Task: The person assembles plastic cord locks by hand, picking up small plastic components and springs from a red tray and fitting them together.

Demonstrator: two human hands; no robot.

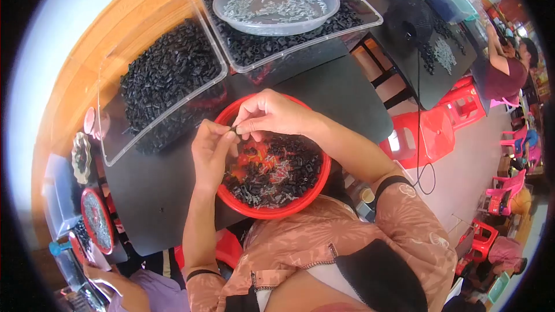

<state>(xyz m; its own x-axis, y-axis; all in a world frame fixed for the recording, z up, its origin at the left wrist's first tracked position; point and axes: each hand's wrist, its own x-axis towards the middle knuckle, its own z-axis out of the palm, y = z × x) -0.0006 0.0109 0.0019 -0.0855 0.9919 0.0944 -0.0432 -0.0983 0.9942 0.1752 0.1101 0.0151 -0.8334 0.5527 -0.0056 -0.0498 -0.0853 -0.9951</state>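
Above a red basin (325, 180), my two hands meet at their fingertips. A small dark piece (233, 129) is pinched between them; its exact kind is too small to make out. My left hand (210, 149) comes from below with thumb and forefinger closed on the piece. From the right, my right hand (270, 114) closes its thumb and fingers on the same piece. Inside the basin lie many small black plastic parts (303, 164) and a scatter of small silvery springs (283, 170), mixed together, with the red and yellow bottom partly showing.
Clear bins of black parts (167, 75) stand behind the basin on the dark table (150, 196). A clear round tub (274, 28) with silvery pieces rests on the right bin. Red stools (428, 136) and a hanging cable (418, 81) are right. Other people (509, 78) sit nearby.
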